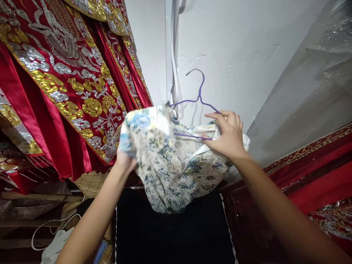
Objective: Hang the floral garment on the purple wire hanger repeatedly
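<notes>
A short-sleeved blouse (pixel 165 165) with a blue, yellow and grey floral print hangs between my two hands. The left arm of a thin purple wire hanger (pixel 199 97) runs into the blouse's shoulder; its hook points up. My left hand (pixel 125 161) holds up the blouse at the left sleeve, with the fingers mostly covered by cloth. At the right side of the neckline, my right hand (pixel 227 134) grips the hanger's right end, the thumb near its lower bar and the index finger extended above. Part of the white neck edge lies under this hand.
Red garments (pixel 90 91) with gold and silver embroidery hang at the left. Behind the hanger are a white wall (pixel 225 47) and a white vertical pole (pixel 169 47). Clear plastic (pixel 310 84) and red fabric (pixel 324 172) are at the right. A white cable (pixel 35 234) lies lower left.
</notes>
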Demonstrator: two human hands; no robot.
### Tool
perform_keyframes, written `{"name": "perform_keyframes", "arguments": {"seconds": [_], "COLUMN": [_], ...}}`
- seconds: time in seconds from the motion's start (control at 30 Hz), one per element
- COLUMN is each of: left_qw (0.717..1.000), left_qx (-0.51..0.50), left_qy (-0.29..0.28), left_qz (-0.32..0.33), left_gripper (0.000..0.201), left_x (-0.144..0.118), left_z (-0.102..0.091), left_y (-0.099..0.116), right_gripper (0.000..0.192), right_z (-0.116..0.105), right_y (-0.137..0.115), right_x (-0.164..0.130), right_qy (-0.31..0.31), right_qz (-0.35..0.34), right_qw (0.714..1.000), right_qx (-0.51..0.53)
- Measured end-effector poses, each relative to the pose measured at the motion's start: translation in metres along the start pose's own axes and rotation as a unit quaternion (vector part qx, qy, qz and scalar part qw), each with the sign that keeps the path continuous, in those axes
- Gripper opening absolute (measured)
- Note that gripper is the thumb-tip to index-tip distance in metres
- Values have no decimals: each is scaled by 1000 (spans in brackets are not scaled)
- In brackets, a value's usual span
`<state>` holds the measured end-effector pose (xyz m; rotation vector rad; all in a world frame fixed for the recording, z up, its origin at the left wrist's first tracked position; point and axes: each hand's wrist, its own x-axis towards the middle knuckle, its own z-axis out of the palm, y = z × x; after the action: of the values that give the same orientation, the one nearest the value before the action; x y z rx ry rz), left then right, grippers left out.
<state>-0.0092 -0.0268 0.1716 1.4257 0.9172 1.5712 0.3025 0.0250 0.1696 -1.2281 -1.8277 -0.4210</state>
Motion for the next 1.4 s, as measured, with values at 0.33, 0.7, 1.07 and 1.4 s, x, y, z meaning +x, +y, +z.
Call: {"name": "perform_keyframes", "arguments": {"seconds": [0.33,0.7,1.07,1.4], "left_qw": [962,934,901,975], "left_qx": [-24,-144,45,154], "left_qy": [194,230,430,152], "left_qz": [-190,-232,26,48], "left_gripper": [63,68,58,12], "left_x": [-90,-130,-140,-153], "left_z": [7,34,45,91], "left_y": [-141,-154,-152,-185], "right_gripper": [61,47,40,31], "right_z": [8,83,90,59], "right_y": [-24,-95,-102,-94], "right_x": [9,-171,-194,-160], "right_qy": [-84,-117,-228,-275], "right_qz": [-106,383,377,373], "right_qw": [988,751,725,696], "right_qx": [76,524,529,549]}}
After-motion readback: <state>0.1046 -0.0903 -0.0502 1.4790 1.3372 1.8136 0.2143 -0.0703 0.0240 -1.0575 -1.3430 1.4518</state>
